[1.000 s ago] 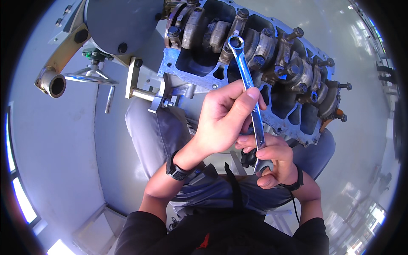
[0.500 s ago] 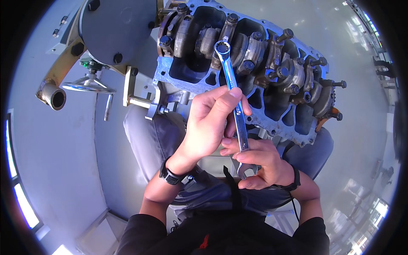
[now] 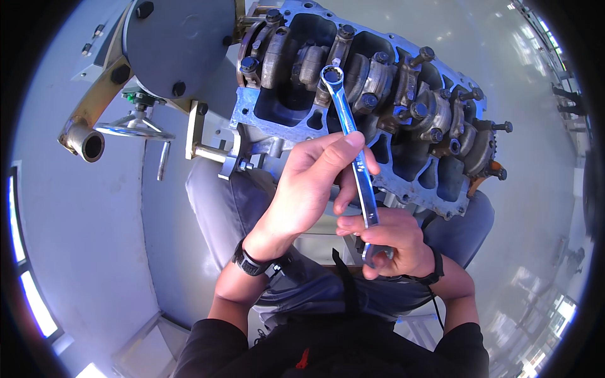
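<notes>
A shiny combination wrench (image 3: 364, 183) is held between my two hands, its ring end pointing up and away and its open jaw toward me. My left hand (image 3: 312, 183) pinches the middle of the shaft, thumb on top. Around the lower shaft and the jaw end, my right hand (image 3: 397, 242) has its fingers closed. Beyond the ring end lies an engine block (image 3: 287, 123) with its crankshaft (image 3: 313, 66) and bearing caps exposed. The ring overlaps the block in view; whether it touches anything there I cannot tell.
Several bolts stick up from the bearing caps, one of them a raised bolt (image 3: 423, 55). At left, a round dark plate (image 3: 179, 44) of the stand carries the block, with a handwheel (image 3: 135, 129) and a tubular handle (image 3: 92, 145) nearby. My knees are under the block.
The wrench's jaw end has shifted slightly right and its shaft has rolled a little, with both hands still on it. The right hand has moved slightly right.
</notes>
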`<state>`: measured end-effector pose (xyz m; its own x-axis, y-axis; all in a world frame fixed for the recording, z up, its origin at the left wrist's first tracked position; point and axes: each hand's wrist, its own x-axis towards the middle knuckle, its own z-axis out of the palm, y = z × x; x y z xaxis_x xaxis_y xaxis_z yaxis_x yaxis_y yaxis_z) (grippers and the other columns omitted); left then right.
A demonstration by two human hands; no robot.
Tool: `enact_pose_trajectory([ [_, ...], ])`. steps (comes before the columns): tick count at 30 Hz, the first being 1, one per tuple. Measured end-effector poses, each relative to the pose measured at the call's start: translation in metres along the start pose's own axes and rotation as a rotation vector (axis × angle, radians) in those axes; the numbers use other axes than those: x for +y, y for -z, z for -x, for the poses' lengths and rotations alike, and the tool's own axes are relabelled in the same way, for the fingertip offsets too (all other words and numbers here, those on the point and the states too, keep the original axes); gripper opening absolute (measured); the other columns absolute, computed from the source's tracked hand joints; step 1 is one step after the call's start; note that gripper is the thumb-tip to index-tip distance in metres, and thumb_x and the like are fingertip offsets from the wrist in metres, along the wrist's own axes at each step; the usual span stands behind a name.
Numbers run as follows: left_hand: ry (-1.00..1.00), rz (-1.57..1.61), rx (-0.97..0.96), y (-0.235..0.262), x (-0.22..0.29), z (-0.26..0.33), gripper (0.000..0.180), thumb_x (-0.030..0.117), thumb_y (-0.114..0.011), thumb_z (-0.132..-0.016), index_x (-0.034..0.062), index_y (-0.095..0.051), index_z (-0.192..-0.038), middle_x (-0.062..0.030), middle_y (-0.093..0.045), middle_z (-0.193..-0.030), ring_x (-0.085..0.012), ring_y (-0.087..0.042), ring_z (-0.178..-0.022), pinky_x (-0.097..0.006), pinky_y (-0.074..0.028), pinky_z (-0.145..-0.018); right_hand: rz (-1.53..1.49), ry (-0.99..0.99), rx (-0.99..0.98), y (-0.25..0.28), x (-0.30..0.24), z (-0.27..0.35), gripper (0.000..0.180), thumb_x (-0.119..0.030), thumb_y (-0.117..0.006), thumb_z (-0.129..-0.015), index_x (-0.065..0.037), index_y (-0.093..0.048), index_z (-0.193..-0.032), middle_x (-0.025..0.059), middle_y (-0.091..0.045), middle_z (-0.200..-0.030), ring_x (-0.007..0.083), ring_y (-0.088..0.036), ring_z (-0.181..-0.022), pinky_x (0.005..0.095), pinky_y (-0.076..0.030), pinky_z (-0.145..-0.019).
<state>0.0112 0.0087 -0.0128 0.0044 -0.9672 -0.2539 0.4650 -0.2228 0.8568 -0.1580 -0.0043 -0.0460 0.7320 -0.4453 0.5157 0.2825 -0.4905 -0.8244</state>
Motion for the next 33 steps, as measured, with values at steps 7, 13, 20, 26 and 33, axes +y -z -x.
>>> enact_pose_trajectory([
  [7, 0.030, 0.005, -0.134, 0.005, -0.001, -0.002, 0.036, 0.035, -0.051, -0.091, 0.0022, -0.058, -0.078, 0.0023, -0.048, -0.054, -0.0034, -0.039, -0.042, -0.018, -0.029, -0.041, -0.221, 0.046, 0.235, -0.003, 0.008, 0.018, 0.040, -0.034, -0.054, -0.088, -0.007, -0.045, -0.116, 0.0252, -0.059, -0.103, 0.0313, -0.065, -0.082, 0.0343, -0.054, -0.063],
  [13, 0.011, 0.045, -0.086, 0.006, -0.003, -0.003, 0.025, 0.026, -0.052, -0.091, 0.0023, -0.056, -0.084, 0.0022, -0.046, -0.053, -0.0030, -0.039, -0.043, -0.018, -0.029, -0.040, -0.068, 0.170, 0.297, 0.002, 0.019, 0.014, 0.041, -0.041, -0.050, -0.088, -0.005, -0.046, -0.108, 0.0188, -0.059, -0.097, 0.0272, -0.064, -0.075, 0.0325, -0.053, -0.058],
  [20, -0.023, -0.005, -0.071, 0.001, -0.006, -0.007, 0.023, 0.025, -0.049, -0.091, 0.0035, -0.054, -0.085, 0.0013, -0.043, -0.049, -0.0048, -0.035, -0.041, -0.019, -0.026, -0.041, -0.118, 0.163, 0.285, 0.012, 0.016, 0.008, 0.041, -0.044, -0.048, -0.089, -0.004, -0.047, -0.101, 0.0159, -0.058, -0.087, 0.0276, -0.062, -0.072, 0.0345, -0.053, -0.055],
  [26, -0.034, 0.013, -0.029, 0.005, -0.013, -0.009, 0.023, 0.024, -0.047, -0.092, 0.0036, -0.056, -0.085, 0.0014, -0.041, -0.048, -0.0055, -0.034, -0.040, -0.020, -0.026, -0.041, -0.215, -0.051, 0.764, 0.022, 0.001, -0.001, 0.062, -0.053, -0.025, -0.092, -0.003, -0.026, -0.130, 0.0179, -0.058, -0.083, 0.0257, -0.058, -0.054, 0.0315, -0.049, -0.046],
  [33, -0.023, 0.005, -0.032, 0.002, -0.014, -0.011, 0.023, 0.024, -0.047, -0.091, 0.0042, -0.056, -0.084, 0.0008, -0.040, -0.047, -0.0062, -0.034, -0.040, -0.021, -0.026, -0.041, -0.050, -0.221, 0.725, 0.054, -0.007, -0.019, 0.052, -0.030, -0.034, -0.095, 0.002, -0.024, -0.135, 0.0094, -0.055, -0.088, 0.0145, -0.052, -0.061, 0.0255, -0.042, -0.052],
])
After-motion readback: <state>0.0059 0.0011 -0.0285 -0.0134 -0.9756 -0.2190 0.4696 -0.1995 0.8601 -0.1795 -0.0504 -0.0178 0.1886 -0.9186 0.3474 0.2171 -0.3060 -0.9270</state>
